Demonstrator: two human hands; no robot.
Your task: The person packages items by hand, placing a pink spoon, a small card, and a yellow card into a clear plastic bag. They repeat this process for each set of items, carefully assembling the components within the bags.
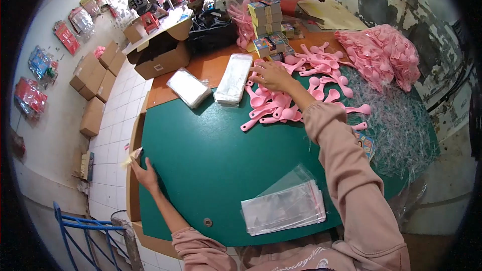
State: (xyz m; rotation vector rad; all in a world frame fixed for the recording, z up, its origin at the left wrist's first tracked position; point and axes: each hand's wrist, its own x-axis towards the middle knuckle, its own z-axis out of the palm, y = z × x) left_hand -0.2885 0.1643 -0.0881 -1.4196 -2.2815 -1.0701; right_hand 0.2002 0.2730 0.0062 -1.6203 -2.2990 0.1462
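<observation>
1. Near edge: a stack of clear bags [283, 206] is laid flat and empty.
2. Left edge: the left hand [148, 173] is rested there, fingertips at a pale slip [133, 156]; a grip cannot be told.
3. Towards the far edge: the right hand [271, 75] is bent down onto loose pink spoons [273, 108]; a pinch cannot be told. One handle is probably best taken from the heap's rim.
4. Far right corner: a clear sack [381, 55] is filled with spoons. Beyond the far left corner, a cardboard box [160, 57] is left open, contents unseen.

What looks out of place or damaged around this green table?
The wall behind the table is damaged: paint has peeled in dark patches. Loose clear plastic wrappers lie heaped over the table's right side, and pink spoons are scattered by the right hand.
</observation>
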